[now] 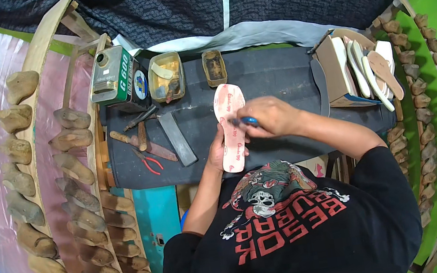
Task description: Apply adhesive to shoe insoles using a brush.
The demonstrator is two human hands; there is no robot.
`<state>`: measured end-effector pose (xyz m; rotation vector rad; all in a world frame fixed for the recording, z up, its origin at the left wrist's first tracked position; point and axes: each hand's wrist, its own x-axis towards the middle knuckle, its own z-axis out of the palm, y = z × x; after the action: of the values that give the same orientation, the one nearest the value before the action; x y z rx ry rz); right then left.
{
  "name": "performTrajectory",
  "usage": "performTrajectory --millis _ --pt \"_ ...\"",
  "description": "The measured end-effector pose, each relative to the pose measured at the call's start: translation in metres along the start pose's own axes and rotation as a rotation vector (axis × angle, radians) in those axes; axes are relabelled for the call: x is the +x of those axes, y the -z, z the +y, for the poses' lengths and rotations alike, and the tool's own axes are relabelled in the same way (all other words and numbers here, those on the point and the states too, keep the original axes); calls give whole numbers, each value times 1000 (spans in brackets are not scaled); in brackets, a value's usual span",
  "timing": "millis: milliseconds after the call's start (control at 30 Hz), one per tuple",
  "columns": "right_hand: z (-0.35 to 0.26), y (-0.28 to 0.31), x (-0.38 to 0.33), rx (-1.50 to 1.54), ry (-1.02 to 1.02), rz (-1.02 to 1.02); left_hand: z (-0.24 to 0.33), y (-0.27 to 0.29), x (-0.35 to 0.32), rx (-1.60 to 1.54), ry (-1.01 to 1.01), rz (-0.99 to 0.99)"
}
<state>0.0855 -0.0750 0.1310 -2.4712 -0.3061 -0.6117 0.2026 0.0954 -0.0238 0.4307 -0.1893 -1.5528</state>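
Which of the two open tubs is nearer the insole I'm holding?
The narrow tub, just beyond the insole; the wider tub is by the metal can.

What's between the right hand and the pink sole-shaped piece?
In the head view, a blue-handled tool, gripped by the right hand; its dark end overlaps the pink sole-shaped piece. Whether it touches, I can't tell.
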Motion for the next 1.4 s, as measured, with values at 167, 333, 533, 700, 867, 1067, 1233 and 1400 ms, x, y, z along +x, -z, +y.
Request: performTrajectory --millis 167,333,533,700,867,1067,1233,1400 --pt "13 20 16 40 -457 223 1 -2 -4 -30 -26 -30" --pt "7 -6 15 -64 39 142 1 6 2 11 -7 -16" --pt "4 22 37 109 -411 260 1 14 0 -39 12 -132" --pt "5 4 21 -37 -229 71 0 10 1 -30 -36 -110" --pt "31 0 41 62 -407 263 0 30 0 -36 -34 119" --pt "149 -37 74 -41 -607 298 -5 31 -6 -48 -82 244" --pt "181 -71 62 -200 -577 230 -3 31 -18 -142 -131 161" --pt "178 -54 70 -154 -531 339 0 45 -29 -188 -143 105"
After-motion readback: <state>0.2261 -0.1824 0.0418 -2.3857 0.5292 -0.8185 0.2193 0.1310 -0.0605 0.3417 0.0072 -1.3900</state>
